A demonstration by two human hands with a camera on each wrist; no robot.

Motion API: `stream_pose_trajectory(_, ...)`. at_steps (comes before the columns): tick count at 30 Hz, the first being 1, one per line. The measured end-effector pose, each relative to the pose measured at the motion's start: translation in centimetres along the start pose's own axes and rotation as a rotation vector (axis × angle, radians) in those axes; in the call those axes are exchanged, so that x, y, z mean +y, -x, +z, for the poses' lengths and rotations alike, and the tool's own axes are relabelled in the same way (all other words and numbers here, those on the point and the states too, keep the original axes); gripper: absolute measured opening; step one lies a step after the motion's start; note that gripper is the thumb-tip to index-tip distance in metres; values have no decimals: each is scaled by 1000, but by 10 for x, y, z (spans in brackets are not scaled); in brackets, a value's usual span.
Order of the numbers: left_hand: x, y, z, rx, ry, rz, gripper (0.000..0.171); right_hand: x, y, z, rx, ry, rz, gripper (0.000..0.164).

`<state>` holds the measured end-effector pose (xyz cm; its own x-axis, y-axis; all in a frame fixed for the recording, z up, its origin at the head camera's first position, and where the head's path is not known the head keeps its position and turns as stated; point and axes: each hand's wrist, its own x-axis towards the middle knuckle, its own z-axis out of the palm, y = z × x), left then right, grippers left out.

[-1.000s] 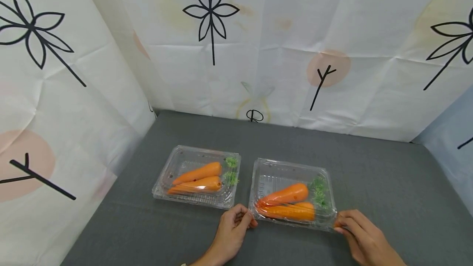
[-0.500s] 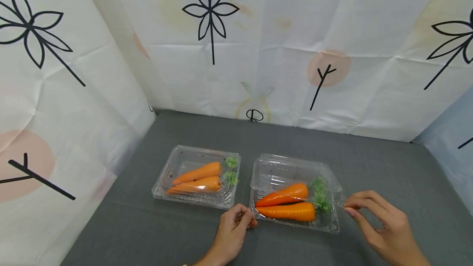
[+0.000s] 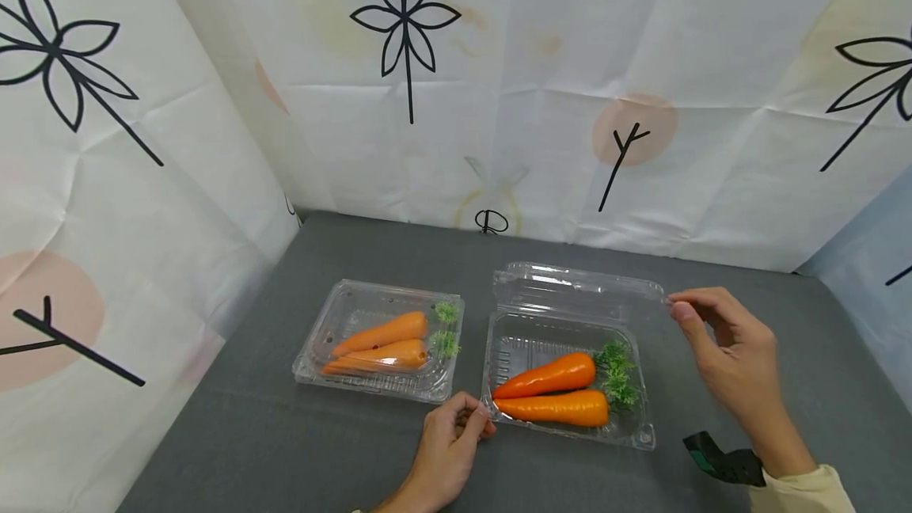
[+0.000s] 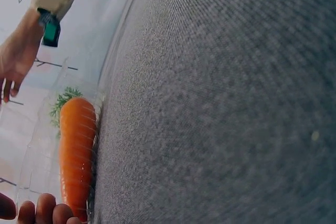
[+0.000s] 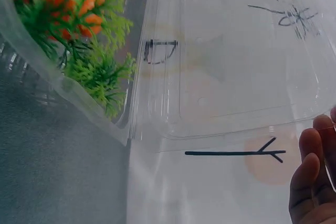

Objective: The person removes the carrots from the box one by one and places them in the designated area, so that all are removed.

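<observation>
A clear plastic clamshell container (image 3: 620,438) lies on the grey cloth with two orange carrots, one upper (image 3: 552,375) and one lower (image 3: 559,409), their feathery green tops (image 5: 97,77) pointing right. Its hinged lid (image 3: 580,285) is swung up and back. My left hand (image 3: 450,442), fingers curled, holds the container's front left corner; in the left wrist view its fingertips (image 4: 46,209) show beside a carrot (image 4: 77,145). At the lid's right corner, my right hand (image 3: 737,355) pinches the edge between thumb and fingers; the right wrist view shows the raised lid (image 5: 236,87).
To the left stands a second clamshell container (image 3: 356,388), lid down, with two carrots (image 3: 381,336) inside. Grey cloth (image 3: 235,450) covers the table. White sheets with flower drawings (image 3: 484,85) hang behind and at the sides. A dark band (image 3: 723,461) is on the right wrist.
My right hand has lifted the lid from the container and swung it up and back, uncovering the carrots. The left hand has stayed at the front left corner.
</observation>
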<state>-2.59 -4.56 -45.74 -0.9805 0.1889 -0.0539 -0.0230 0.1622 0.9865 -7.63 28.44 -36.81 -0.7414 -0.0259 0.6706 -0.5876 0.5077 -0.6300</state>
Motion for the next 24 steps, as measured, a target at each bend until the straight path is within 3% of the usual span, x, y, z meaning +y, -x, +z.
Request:
stream_pose_trajectory(10,-1,-1,-1,5,-43,32,18,29,-29,9,-47,-46,185,23)
stream_pose_trajectory(18,-2,-1,-2,1,-52,40,17,53,-37,13,-206,44,312,36)
stream_pose_trajectory(24,-2,-2,-2,-3,-62,45,18,67,-38,16,-293,32,378,44)
